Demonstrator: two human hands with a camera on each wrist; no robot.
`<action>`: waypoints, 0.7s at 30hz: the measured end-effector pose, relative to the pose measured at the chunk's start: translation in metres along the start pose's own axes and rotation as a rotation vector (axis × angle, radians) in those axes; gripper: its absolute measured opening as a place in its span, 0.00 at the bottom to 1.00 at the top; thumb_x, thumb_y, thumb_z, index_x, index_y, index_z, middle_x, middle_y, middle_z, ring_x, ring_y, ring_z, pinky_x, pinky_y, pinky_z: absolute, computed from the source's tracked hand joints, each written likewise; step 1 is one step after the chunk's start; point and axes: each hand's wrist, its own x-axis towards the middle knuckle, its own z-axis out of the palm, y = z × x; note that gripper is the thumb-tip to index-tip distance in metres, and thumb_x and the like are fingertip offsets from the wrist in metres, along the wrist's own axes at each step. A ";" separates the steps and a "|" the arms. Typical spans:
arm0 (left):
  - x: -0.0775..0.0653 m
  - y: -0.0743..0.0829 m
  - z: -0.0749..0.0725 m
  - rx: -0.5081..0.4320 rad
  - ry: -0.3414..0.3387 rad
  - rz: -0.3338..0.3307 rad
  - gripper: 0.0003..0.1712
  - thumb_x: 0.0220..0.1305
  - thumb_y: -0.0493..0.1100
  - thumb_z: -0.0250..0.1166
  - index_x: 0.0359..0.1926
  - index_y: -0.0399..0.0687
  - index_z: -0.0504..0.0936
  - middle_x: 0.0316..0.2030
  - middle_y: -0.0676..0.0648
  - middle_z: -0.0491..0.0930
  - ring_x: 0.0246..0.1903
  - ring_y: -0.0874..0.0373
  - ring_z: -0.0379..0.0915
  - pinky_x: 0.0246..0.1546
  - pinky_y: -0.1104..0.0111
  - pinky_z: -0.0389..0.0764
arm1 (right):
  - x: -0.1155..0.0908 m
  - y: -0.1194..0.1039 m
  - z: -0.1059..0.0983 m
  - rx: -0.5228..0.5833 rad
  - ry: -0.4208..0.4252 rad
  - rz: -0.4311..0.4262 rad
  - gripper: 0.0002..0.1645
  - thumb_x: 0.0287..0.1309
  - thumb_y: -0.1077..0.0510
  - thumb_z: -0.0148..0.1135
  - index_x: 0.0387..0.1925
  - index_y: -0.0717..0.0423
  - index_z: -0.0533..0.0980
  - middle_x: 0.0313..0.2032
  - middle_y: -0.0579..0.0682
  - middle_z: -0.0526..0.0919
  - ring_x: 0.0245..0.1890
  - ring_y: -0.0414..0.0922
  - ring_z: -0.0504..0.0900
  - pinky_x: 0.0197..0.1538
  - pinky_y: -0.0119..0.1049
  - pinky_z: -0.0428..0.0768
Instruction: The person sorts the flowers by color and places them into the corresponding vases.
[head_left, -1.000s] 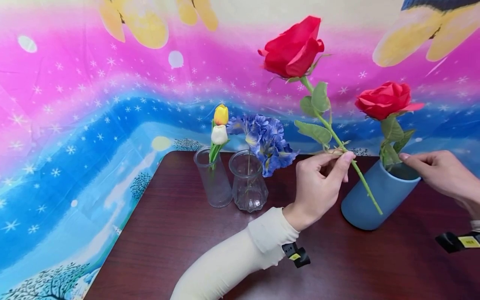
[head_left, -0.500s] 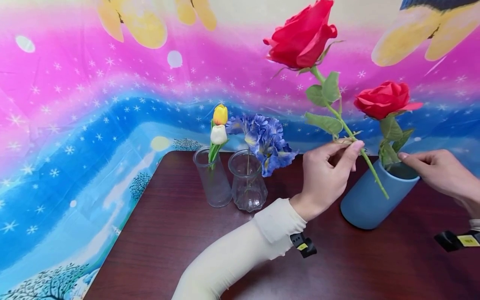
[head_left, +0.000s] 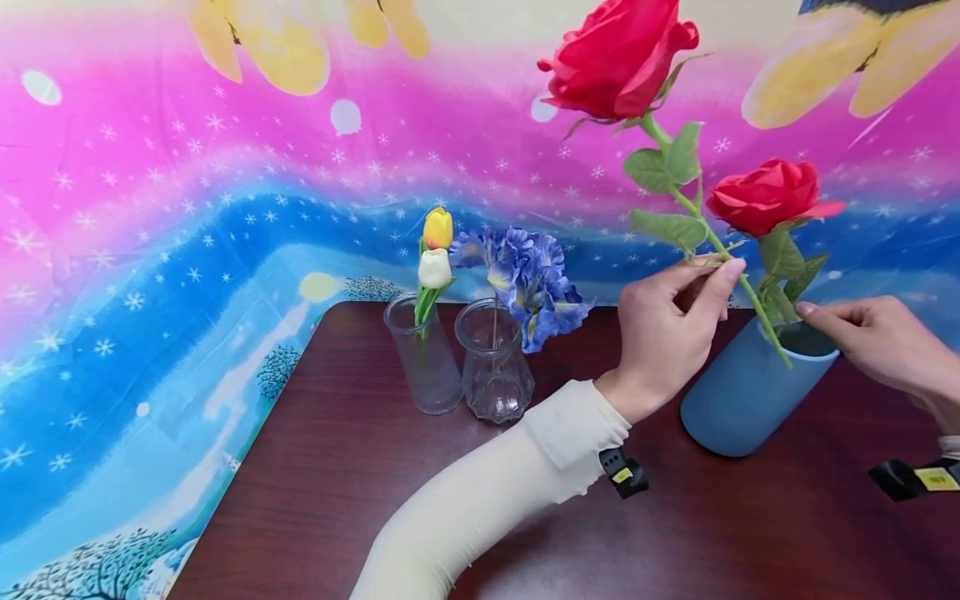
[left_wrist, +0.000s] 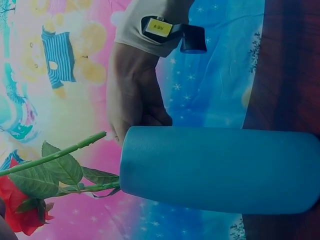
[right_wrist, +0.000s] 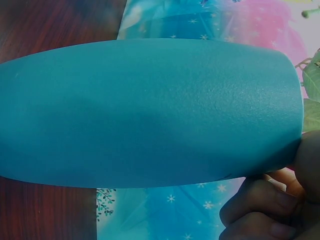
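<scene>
In the head view my left hand point(head_left: 667, 333) pinches the green stem of a large red rose point(head_left: 622, 62) between thumb and fingers. The stem's cut end overlaps the rim of a blue vase point(head_left: 742, 400) in the head view. In the left wrist view that stem end stands apart from the vase mouth. My right hand point(head_left: 885, 350) grips the vase rim on its right side, thumb at the top. A second red rose point(head_left: 765, 200) stands in the vase, leaves at the rim, its lower stem hidden. The right wrist view shows mostly the vase wall point(right_wrist: 150, 115) with curled fingers point(right_wrist: 260, 200).
A clear cylinder vase point(head_left: 427, 367) holding a yellow tulip point(head_left: 438, 227) and a white tulip point(head_left: 434, 268) stands to the left. Beside it, a faceted glass vase point(head_left: 498, 387) bears blue flowers point(head_left: 532, 283). Behind the dark wooden table point(head_left: 322, 467) hangs a printed backdrop point(head_left: 187, 250).
My left hand has moved right and upward with the large rose, bringing its stem end from in front of the blue vase's body up to its rim. The right hand stays on the vase.
</scene>
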 end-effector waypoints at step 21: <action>0.003 -0.007 0.020 0.235 -0.074 -0.038 0.13 0.71 0.46 0.63 0.51 0.48 0.88 0.26 0.55 0.85 0.24 0.78 0.71 0.28 0.90 0.67 | 0.000 0.000 -0.001 0.014 0.013 -0.021 0.35 0.80 0.42 0.38 0.15 0.53 0.60 0.15 0.43 0.55 0.16 0.46 0.56 0.24 0.41 0.55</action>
